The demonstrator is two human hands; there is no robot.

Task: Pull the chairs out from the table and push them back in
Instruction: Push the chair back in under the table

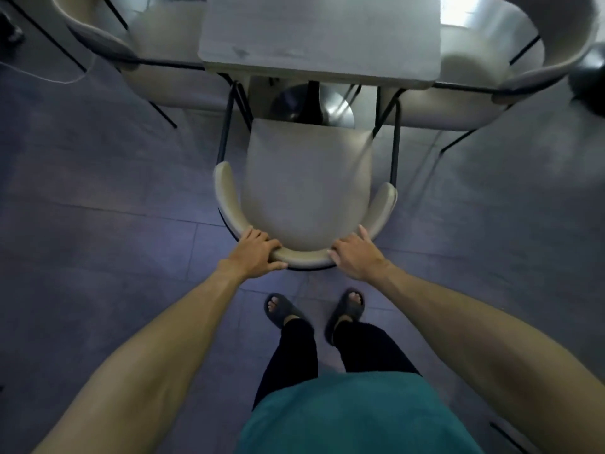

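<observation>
A beige chair with a curved backrest and thin black legs stands in front of me, its seat out from under the grey table. Only the seat's front edge reaches the table's near edge. My left hand grips the backrest on its left side, fingers wrapped over the top. On the backrest's right side my right hand holds the rim, fingers over it. Both arms are stretched forward.
Two more beige chairs flank the table: one on the left, one on the right, both tucked in sideways. The table's round metal base shows under its edge. My feet in dark slippers stand on the grey tiled floor behind the chair.
</observation>
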